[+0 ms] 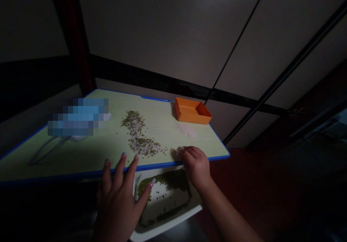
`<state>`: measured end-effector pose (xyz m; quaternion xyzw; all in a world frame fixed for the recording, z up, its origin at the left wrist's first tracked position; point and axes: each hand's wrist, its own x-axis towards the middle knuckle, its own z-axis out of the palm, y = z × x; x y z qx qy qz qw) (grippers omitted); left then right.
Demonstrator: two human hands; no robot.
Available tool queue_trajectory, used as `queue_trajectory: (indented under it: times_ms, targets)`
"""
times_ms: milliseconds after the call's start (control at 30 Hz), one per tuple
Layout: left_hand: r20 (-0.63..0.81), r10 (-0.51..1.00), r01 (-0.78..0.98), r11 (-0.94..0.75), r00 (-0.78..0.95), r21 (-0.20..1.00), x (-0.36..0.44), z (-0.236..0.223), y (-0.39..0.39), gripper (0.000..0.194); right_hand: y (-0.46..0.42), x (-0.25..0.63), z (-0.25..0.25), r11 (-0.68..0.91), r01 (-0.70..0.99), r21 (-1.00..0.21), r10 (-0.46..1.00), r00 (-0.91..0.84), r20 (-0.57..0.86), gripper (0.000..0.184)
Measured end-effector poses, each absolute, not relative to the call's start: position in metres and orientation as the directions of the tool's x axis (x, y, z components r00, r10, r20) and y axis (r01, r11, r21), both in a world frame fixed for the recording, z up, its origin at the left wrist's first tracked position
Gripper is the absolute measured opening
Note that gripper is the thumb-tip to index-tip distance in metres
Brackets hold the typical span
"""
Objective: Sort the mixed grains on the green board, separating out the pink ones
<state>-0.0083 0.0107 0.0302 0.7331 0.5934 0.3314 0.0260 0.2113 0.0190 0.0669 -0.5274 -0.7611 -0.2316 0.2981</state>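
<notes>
Scattered green-and-white grains (145,147), small whitish pile (186,130) to their right

The person's left hand (119,198) is spread, back upward, thumb angled out rightward. The right forearm (226,206) slants in from the lower right; the right hand (197,165) curls, fingertips bunched leftward, their exact grip unclear in dim light.
</notes>
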Motion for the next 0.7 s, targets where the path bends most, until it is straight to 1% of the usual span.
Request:
queue_trajectory:
  times_ms: [67,133,200,300,433,700]
  targets:
    - [0.456,0.887,0.852,-0.295,0.075,0.432,-0.0085,0.0300,0.0103,0.062,0.0171,0.2122,0.0663,0.390,0.919,0.055,0.633,-0.311,0.709,0.013]
    - [0.460,0.885,0.851,-0.298,0.076,0.432,-0.0086,0.0305,0.0098,0.062,0.0154,0.2116,0.0662,0.452,0.889,0.075,0.626,-0.377,0.683,0.013]
    - [0.467,0.881,0.850,-0.305,0.081,0.429,-0.0086,0.0312,0.0096,0.061,0.0146,0.2099,0.0670,0.480,0.873,0.087,0.638,-0.416,0.648,0.015]
    - [0.465,0.880,0.847,-0.315,0.092,0.428,-0.0081,0.0322,0.0101,0.061,0.0159,0.2069,0.0691,0.459,0.883,0.096,0.667,-0.414,0.619,0.019]
    - [0.450,0.889,0.843,-0.306,0.086,0.443,-0.0076,0.0335,0.0101,0.060,0.0186,0.2048,0.0699,0.417,0.904,0.095,0.695,-0.385,0.608,0.018]
    - [0.459,0.885,0.838,-0.312,0.085,0.448,-0.0058,0.0343,0.0098,0.059,0.0218,0.2057,0.0696,0.371,0.927,0.047,0.729,-0.322,0.604,0.019]
